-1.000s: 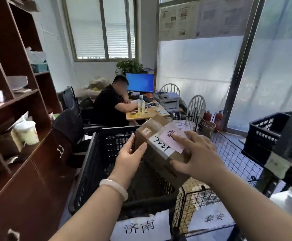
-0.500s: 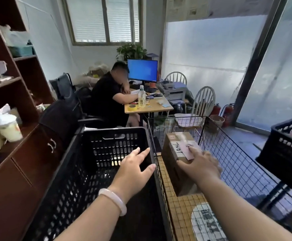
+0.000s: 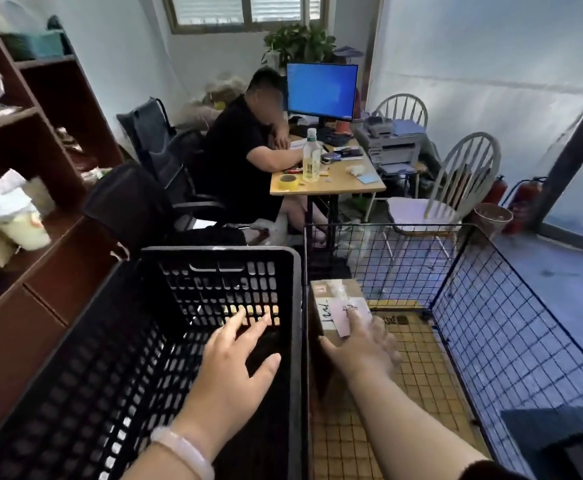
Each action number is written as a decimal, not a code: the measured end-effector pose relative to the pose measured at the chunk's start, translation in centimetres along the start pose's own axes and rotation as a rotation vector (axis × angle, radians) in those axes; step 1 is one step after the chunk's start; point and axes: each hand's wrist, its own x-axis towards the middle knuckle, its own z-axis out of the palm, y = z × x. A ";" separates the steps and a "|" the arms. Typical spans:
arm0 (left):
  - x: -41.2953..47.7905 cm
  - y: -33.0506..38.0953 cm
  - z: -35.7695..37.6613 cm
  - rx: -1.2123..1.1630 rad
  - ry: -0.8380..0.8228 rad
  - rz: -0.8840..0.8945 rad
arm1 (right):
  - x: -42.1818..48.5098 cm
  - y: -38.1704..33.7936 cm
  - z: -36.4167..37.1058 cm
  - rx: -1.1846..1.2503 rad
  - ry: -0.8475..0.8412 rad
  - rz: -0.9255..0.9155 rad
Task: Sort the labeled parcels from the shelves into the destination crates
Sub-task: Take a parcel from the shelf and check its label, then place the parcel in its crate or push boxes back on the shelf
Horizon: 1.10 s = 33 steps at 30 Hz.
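Note:
A brown cardboard parcel with a pink slip and handwritten label stands inside the wire-mesh crate, against its left side. My right hand lies on top of the parcel, thumb down its left side, fingers over the label. My left hand hovers with fingers spread over the black plastic crate on the left, holding nothing. The black crate's inside looks bare where visible.
A dark wooden shelf unit with cups and packets stands on the left. A person sits at a desk behind the crates, with a monitor, bottle and tape roll. White chairs and fire extinguishers stand at right.
The parcel has gone down from above the black crate into the wire-mesh crate, carried by my right hand. My left hand let go of it and now hovers over the black crate.

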 end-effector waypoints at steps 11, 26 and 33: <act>0.9 -0.3 0.0 0.002 -0.035 0.017 | -0.1 0.5 2.2 -0.148 -0.190 -0.177; -6.2 4.9 -3.1 0.188 -0.098 0.582 | -23.7 4.4 -8.9 -0.163 0.410 -0.225; -16.7 9.7 -0.6 0.161 -0.268 0.950 | -41.1 10.6 -7.5 -0.237 0.560 0.107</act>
